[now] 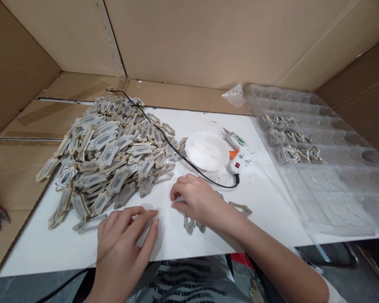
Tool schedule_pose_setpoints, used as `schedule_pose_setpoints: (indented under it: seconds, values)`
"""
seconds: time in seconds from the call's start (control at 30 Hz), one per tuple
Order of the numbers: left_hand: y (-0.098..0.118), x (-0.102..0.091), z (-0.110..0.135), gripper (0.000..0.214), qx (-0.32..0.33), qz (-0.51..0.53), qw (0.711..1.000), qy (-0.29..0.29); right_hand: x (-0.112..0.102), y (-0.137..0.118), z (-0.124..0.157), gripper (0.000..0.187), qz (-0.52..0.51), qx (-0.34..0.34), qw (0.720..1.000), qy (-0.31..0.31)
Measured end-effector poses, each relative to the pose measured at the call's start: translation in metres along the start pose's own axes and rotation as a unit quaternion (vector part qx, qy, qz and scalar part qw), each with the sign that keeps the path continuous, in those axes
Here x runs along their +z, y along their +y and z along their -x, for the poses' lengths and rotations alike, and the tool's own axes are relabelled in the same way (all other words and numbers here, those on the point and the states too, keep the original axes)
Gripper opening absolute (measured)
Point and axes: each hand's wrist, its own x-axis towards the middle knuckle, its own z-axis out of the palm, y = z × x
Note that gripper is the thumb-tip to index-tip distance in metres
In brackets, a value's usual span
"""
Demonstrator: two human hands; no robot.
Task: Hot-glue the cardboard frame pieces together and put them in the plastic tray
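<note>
Right hand (196, 201) near the front-centre of the white worktop (271, 202), fingers curled down, palm lying over a few flat ornate pieces (189, 224). One piece pokes out on the wrist side, others show below the palm. Cannot tell whether the fingers pinch any of them. Left hand (126, 242) close to the front edge, released, fingers spread flat on the surface, gripping nothing; its fingertips lie near the right hand but apart from it. Big pile (110, 155) of the same pieces fills the left half, its nearest edge just beside the left hand. Behind the right hand: white bowl (207, 150), glue gun (238, 164) with black cord (164, 134) running over the pile, snips (232, 136). Clear tray (334, 189) along the right edge, some pieces in its far compartments
</note>
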Motion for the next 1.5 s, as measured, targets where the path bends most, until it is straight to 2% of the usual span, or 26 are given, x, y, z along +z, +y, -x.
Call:
schedule_pose_setpoints:
  seconds: [0.3,0.4,0.5,0.63,0.83,0.93,1.07,1.17,1.33,1.5]
  values:
    - [-0.001,0.001,0.001,0.019,0.002,0.012,1.0,0.009,0.007,-0.002,0.011,0.006,-0.014,-0.03,0.998,0.048]
    - [0.003,0.003,-0.002,0.02,-0.015,0.028,0.999,0.016,0.006,-0.002,0.017,0.016,-0.086,-0.029,0.992,0.091]
    - [0.011,0.003,-0.011,0.02,-0.05,0.077,0.996,0.022,0.005,-0.003,0.027,0.02,-0.2,-0.038,0.97,0.13]
    - [0.023,0.003,-0.025,0.019,-0.109,0.186,0.976,0.019,0.011,-0.008,0.04,0.02,-0.296,-0.039,0.941,0.162]
    - [0.031,0.006,-0.036,0.016,-0.202,0.304,0.931,-0.014,0.018,0.0,0.06,0.02,-0.342,-0.035,0.913,0.22]
    - [0.033,0.006,-0.04,0.012,-0.168,0.296,0.94,-0.035,0.017,0.013,0.071,0.02,-0.337,-0.007,0.896,0.289]
    - [0.038,0.01,-0.042,0.012,-0.08,0.298,0.943,-0.127,0.02,0.025,0.081,0.018,-0.301,0.023,0.888,0.347]
    - [0.041,0.017,-0.04,0.013,-0.07,0.299,0.939,-0.153,0.027,0.026,0.084,0.016,-0.267,0.019,0.898,0.349]
    - [0.045,0.023,-0.041,0.01,-0.078,0.258,0.954,-0.128,0.035,0.023,0.083,0.016,-0.215,0.008,0.917,0.335]
    - [0.046,0.023,-0.041,0.011,-0.068,0.24,0.96,-0.125,0.034,0.023,0.083,0.019,-0.211,0.0,0.927,0.312]
